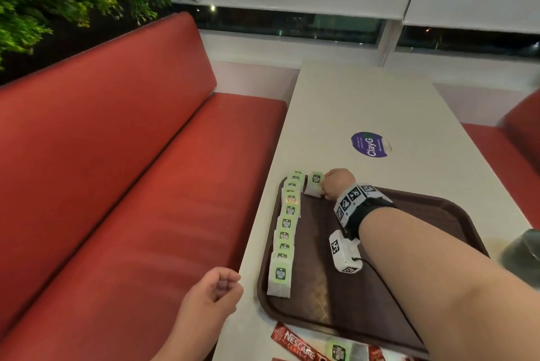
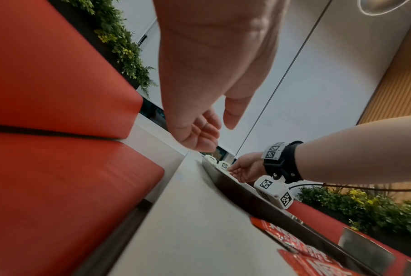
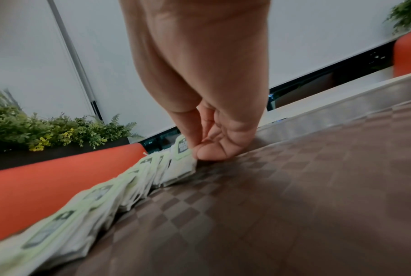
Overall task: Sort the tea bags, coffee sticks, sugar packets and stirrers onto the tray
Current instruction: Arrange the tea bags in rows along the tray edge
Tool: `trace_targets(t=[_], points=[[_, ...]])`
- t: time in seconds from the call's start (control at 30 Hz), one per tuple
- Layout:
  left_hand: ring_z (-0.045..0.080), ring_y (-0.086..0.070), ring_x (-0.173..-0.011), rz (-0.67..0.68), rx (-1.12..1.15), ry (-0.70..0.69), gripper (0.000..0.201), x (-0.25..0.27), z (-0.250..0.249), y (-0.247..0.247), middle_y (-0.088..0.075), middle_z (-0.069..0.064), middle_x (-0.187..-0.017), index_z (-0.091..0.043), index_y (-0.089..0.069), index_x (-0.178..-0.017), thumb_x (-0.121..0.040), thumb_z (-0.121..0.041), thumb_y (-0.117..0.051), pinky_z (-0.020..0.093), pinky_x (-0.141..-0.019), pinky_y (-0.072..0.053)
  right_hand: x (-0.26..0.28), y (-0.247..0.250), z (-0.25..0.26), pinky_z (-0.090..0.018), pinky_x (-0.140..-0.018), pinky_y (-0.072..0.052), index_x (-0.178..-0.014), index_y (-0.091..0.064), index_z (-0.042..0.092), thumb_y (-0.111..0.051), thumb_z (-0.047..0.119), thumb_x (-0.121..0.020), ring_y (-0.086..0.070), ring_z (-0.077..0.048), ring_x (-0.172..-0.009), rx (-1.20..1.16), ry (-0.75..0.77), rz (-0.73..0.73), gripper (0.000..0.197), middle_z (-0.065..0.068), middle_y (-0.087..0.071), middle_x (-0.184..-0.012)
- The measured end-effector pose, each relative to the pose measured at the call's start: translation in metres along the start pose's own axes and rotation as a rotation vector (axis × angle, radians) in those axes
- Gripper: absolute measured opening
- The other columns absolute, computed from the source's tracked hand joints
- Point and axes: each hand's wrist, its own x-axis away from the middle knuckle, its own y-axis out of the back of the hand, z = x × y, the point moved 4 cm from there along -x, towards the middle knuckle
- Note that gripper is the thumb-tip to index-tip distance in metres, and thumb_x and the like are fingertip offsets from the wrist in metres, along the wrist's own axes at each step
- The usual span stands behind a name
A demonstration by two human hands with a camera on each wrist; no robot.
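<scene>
At tray (image 1: 455, 214) far-left corner: tea bag (image 1: 315, 184), pinched by R hand (image 1: 336, 184), beside row (image 1: 285, 232) w/ tags up. Set flat, square to row, then release. L hand (image 1: 216, 290) off tray, loosely curled, holds nothing.

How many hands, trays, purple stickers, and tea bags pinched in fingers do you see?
Hands: 2, the left hand and the right hand
Trays: 1, the brown tray
Purple stickers: 1, the round sticker
Pinched tea bags: 1, the tea bag in the right hand's fingers
Total: 5
</scene>
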Motion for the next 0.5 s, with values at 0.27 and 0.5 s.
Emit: trace_targets(t=[0.27,0.5], points=[[0.013,-0.056,-0.061,-0.012,0.020,0.018,0.016,0.008,0.000,0.005,-0.064,-0.005,-0.064,-0.014,-0.066,-0.082,-0.067,-0.018,-0.069,0.026,-0.062,-0.047,-0.018,-0.010,-0.001,-0.029,-0.097,-0.048,-0.122,-0.060,0.006,-0.060,0.021,-0.089,-0.058,-0.024,-0.115,0.046,-0.036,0.015,0.036,-0.009,-0.060,-0.125],[0.015,-0.059,-0.072,-0.030,0.021,0.013,0.012,0.025,-0.003,0.021,-0.064,0.000,-0.076,-0.013,-0.064,-0.089,-0.084,-0.002,-0.066,0.028,-0.067,-0.049,0.026,0.018,-0.003,-0.041,-0.085,-0.055,-0.091,-0.063,0.007,-0.058,0.007,-0.085,-0.067,-0.030,-0.093,-0.396,-0.003,-0.131,0.008,-0.014,-0.068,-0.097]])
